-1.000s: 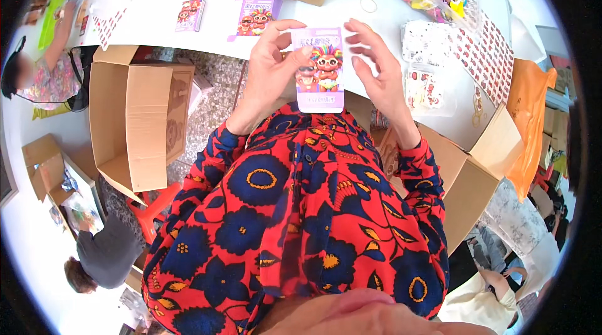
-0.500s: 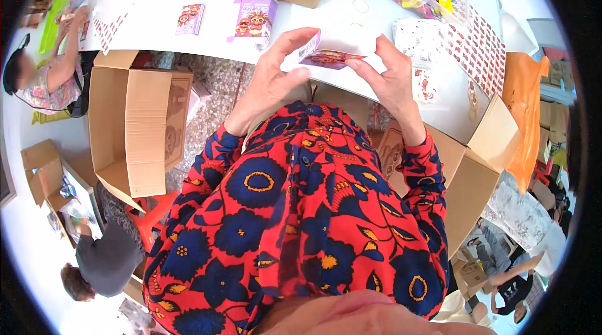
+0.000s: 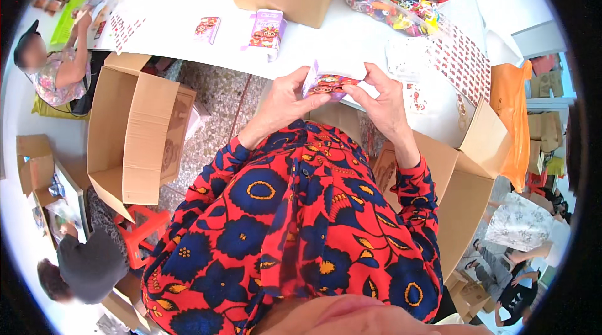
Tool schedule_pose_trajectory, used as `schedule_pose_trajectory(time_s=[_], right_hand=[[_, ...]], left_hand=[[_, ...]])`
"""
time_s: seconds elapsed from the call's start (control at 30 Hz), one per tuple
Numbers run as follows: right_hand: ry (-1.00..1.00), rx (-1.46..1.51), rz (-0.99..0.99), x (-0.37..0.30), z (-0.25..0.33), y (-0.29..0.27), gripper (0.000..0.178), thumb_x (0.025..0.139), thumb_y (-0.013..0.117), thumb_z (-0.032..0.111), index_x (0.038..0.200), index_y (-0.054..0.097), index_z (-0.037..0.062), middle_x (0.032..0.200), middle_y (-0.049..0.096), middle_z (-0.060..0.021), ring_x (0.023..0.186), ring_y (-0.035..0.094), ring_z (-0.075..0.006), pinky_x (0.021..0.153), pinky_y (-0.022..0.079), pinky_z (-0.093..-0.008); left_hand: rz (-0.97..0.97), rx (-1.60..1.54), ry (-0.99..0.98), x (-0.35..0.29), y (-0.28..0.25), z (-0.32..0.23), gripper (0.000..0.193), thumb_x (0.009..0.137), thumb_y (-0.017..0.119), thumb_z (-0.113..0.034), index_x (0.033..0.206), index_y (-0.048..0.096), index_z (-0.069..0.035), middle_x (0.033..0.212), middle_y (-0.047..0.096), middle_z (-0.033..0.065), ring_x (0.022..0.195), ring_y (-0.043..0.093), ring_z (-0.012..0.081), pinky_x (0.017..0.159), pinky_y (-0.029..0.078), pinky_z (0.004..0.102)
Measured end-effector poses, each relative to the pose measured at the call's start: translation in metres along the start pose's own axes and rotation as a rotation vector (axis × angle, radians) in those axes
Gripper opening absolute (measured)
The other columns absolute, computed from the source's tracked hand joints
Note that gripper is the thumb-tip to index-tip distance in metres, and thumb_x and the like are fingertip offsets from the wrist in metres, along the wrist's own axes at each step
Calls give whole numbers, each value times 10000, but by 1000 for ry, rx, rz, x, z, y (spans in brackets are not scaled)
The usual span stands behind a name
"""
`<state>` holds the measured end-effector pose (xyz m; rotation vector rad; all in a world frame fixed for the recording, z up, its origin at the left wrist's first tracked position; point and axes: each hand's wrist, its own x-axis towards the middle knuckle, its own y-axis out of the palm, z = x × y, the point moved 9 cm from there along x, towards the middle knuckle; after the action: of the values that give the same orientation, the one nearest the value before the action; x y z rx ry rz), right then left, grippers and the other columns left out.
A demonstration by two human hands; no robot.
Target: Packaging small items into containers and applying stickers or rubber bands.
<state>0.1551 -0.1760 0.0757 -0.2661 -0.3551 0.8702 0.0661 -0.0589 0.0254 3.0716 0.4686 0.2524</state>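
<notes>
Tipped back since the frame one second earlier: slim purple printed cardboard box, its front now foreshortened, at the near edge of the white table. Left hand: thumb and index finger pinch the box's left end, apparently to steady its angle. Right hand: thumb touches the right end, index finger raised apart; whether these pinch, cannot tell.

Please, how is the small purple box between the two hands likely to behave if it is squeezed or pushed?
The small purple box shows a thin raised edge at its left, so it is probably light card and may dent when squeezed. Its flat printed side suggests it would likely slide rather than roll.
</notes>
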Motion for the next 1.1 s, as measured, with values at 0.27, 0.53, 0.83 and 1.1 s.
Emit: schedule_pose_trajectory(time_s=[0.27,0.53,0.83,1.1], right_hand=[[-115,-42,43,12,23,10,319,797,689,59,1078,580,-43,934,649,-70,876,598,-128,806,472,-281],[-72,142,169,69,-9,4,399,819,644,66,1204,548,20,1098,611,-64,938,578,-127,838,464,-281],[-236,-386,45,236,-26,-17,303,849,617,147,1137,597,57,1019,640,-74,844,623,-146,787,486,-264],[-524,-656,92,367,-71,53,513,823,646,304,1264,488,95,1245,525,-155,1129,511,-328,941,424,-389]], left_hand=[[128,-179,-85,-3,1,8,432,836,662,-89,1221,493,13,1132,601,86,1013,563,128,883,465,284],[-106,-246,-90,26,-31,20,368,876,614,-75,1203,497,46,1079,617,95,945,603,141,821,502,274],[-329,-255,-75,34,-96,23,389,867,604,-65,1210,470,59,1099,611,120,970,605,167,841,498,295],[-366,-167,-131,24,-131,34,384,869,607,-78,1202,479,63,1085,615,114,974,598,169,853,486,301]])
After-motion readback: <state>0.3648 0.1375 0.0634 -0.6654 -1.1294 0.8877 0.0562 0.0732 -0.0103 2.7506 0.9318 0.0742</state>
